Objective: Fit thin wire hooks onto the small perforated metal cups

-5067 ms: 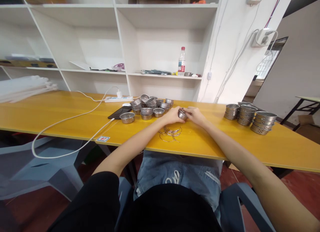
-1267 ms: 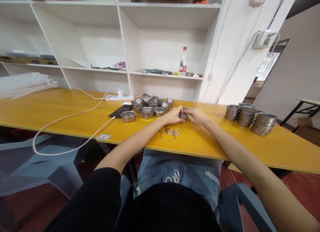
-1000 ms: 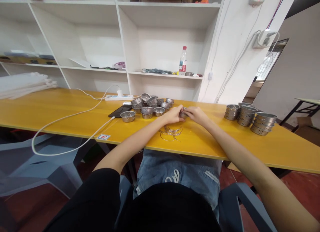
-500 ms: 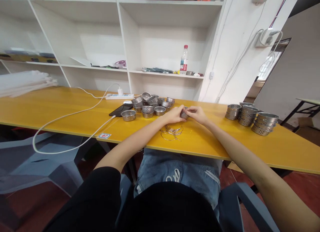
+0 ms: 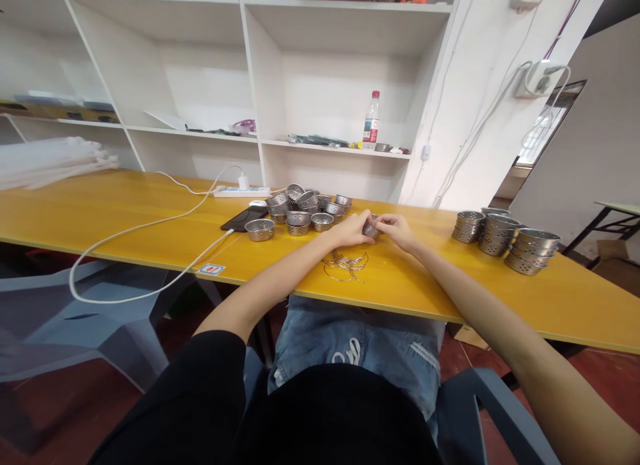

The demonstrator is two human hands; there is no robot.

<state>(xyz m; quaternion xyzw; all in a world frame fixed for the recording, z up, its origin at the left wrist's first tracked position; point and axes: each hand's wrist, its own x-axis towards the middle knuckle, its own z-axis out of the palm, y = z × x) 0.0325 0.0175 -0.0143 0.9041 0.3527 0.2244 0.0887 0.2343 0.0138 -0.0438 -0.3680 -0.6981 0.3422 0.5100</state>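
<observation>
Left hand [image 5: 350, 229] and right hand [image 5: 397, 228] gripping one perforated metal cup [image 5: 371, 227] between them, just above tabletop [image 5: 150, 225]; wire rings [image 5: 346, 263] directly beneath, loose cups [image 5: 300, 210] nearby, within reach.

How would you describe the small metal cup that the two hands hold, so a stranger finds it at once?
Start at the long yellow wooden table. Near its middle, the left hand and right hand meet around one small perforated steel cup. Unlike the loose cups beside it, it is between fingers.

Bright, even light; seemingly warped edges
</observation>
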